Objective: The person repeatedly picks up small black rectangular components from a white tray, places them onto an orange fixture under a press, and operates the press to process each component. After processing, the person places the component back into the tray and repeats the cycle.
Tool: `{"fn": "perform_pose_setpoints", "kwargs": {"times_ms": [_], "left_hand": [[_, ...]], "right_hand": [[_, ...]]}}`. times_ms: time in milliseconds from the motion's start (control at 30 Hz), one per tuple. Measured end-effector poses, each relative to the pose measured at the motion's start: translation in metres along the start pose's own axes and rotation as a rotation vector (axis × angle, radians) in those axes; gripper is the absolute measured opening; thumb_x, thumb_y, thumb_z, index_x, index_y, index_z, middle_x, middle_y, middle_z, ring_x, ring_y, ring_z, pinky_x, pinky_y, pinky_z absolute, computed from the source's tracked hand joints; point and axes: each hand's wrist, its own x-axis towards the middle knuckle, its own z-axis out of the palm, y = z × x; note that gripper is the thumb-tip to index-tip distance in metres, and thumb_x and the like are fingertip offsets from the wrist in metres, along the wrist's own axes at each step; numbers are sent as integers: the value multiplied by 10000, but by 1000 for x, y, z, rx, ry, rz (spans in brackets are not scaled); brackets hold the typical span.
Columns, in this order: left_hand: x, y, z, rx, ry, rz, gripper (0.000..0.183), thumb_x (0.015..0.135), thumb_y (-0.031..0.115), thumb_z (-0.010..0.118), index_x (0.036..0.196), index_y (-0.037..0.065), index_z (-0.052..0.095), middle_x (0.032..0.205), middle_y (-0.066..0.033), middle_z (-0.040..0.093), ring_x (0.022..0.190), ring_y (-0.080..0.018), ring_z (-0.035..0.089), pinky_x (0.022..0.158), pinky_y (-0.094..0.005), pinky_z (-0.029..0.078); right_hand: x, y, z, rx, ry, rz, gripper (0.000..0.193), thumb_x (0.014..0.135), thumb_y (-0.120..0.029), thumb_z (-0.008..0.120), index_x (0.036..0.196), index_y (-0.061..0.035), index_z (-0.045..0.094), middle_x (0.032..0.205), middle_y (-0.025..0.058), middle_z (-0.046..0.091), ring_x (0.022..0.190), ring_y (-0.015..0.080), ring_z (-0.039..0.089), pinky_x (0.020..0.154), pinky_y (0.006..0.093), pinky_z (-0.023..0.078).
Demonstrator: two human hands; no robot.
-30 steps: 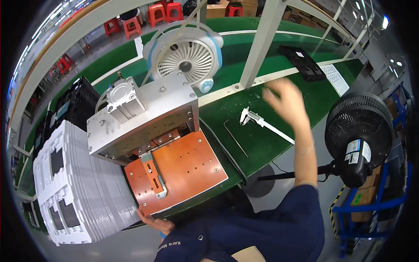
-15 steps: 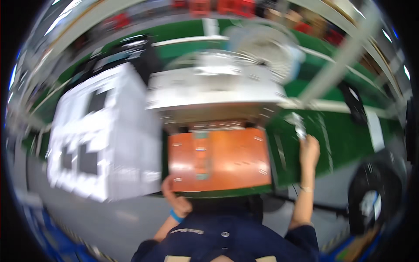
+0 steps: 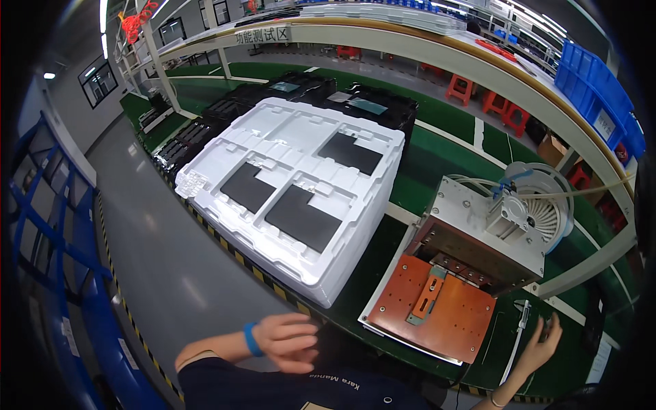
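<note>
- left hand [image 3: 288,342] hovers, fingers loosely spread, near white trays [image 3: 359,239]
- right hand [image 3: 547,342] half-curled beside the caliper [image 3: 522,320], can't tell if holding
- caliper: probably stiff, light, slick; grip mid-length

View: turned to my left since the earlier pictures; the trays [image 3: 352,253] now sit central, the plate [image 3: 454,314] lower right, and blue bins [image 3: 594,96] have entered at upper right. Left hand [image 3: 290,342]: withdrawn from the plate's near corner, now raised clear of it, fingers loosely curled. Right hand [image 3: 543,342]: first beyond the caliper [image 3: 517,335], then on it, now just beside it. Caliper: turned, now roughly parallel to the hex key [image 3: 493,335].
</note>
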Motion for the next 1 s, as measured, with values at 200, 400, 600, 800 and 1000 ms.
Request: {"fn": "perform_pose_setpoints", "kwargs": {"times_ms": [200, 400, 600, 800, 1000], "left_hand": [[88, -69, -103, 525, -76, 56, 194, 865, 185, 619, 1055, 149, 605, 1053, -115, 597, 915, -281, 594, 794, -413, 556], [131, -141, -116, 323, -356, -506, 105, 778, 5, 675, 878, 30, 653, 880, -92, 651, 1001, -303, 582, 847, -385, 461], [122, -186, -97, 270, -572, -470, 128, 849, 174, 659, 802, 61, 622, 774, -58, 586, 865, -258, 513, 789, -375, 390], [126, -191, -99, 333, -709, -378, 221, 886, 245, 622, 746, 78, 656, 737, -28, 589, 831, -243, 500, 800, -375, 390], [130, -199, -110, 399, -499, -206, 309, 893, 205, 580, 635, 35, 584, 642, -73, 508, 753, -271, 483, 775, -395, 387]], "right_hand": [[67, -160, -44, 441, 38, -523, 175, 797, 46, 676, 970, 44, 650, 849, 126, 621, 734, 228, 573, 676, 326, 460], [106, -324, -1, 651, -354, -903, 118, 825, -106, 674, 911, -26, 663, 859, 102, 633, 834, 299, 603, 732, 367, 473], [110, -401, 99, 302, -631, -914, 461, 845, -420, 648, 1003, 11, 694, 1003, 199, 647, 1002, 364, 573, 901, 417, 460], [111, -448, 112, 15, -968, -772, 666, 751, -628, 676, 976, -2, 719, 1068, 184, 667, 1080, 340, 577, 908, 450, 426], [112, -449, 136, 300, -1035, -585, 589, 573, -463, 852, 952, -30, 727, 984, 145, 707, 960, 313, 675, 850, 439, 494]]}}
